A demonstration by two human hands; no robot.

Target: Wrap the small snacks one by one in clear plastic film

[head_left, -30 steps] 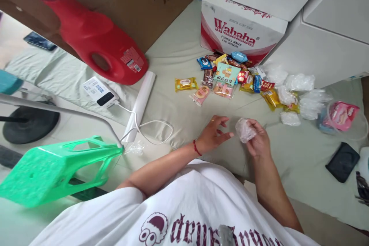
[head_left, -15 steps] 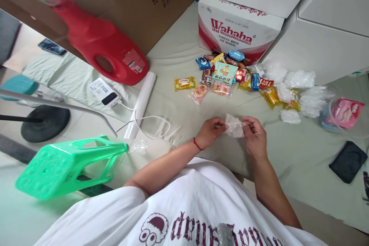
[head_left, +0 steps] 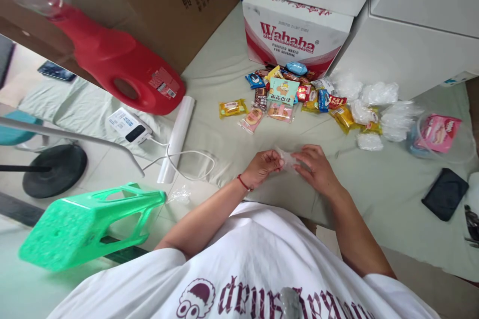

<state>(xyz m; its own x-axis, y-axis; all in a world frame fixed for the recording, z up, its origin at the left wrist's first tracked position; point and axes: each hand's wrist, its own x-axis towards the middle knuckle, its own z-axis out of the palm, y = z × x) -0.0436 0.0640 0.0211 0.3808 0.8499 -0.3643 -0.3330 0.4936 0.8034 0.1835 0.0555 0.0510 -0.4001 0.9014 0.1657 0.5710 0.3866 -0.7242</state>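
1. The small crumpled clear plastic bag (head_left: 287,160) sits between both hands, low over the pale green sheet (head_left: 224,75) — left hand (head_left: 262,167) pinches its left edge, right hand (head_left: 316,169) its right, fingers closed on it.
2. Its long axis runs hand to hand.
3. Beyond lie the pile of wrapped snacks (head_left: 284,94) and more crumpled clear bags (head_left: 379,93) — the Wahaha carton (head_left: 295,35) is shut.

Crumpled clear plastic bag (head_left: 288,160) — small, pinched between both hands
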